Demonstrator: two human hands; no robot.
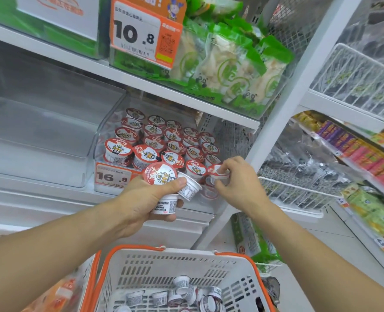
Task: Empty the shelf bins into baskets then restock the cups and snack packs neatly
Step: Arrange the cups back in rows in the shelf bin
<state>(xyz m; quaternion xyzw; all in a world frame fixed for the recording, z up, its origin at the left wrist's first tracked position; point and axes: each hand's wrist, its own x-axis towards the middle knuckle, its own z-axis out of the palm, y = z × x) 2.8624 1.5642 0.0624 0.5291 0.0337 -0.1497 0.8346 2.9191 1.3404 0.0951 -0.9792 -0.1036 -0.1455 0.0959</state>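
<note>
The person is standing before a white shelf, both arms reaching up. The left hand is gripping two small white cups with red-and-white foil lids, fingers and thumb curled around them, just in front of the clear shelf bin. At about three o'clock from it, the right hand is pinching the rim of another cup at the bin's front right corner. The bin is holding many more of these cups in tilted rows, with a price tag reading 16.8 on its front. At six o'clock, a white basket with orange handles is sitting below the arms, several loose cups lying in its bottom. At twelve o'clock, green snack packs are filling the shelf above.
</note>
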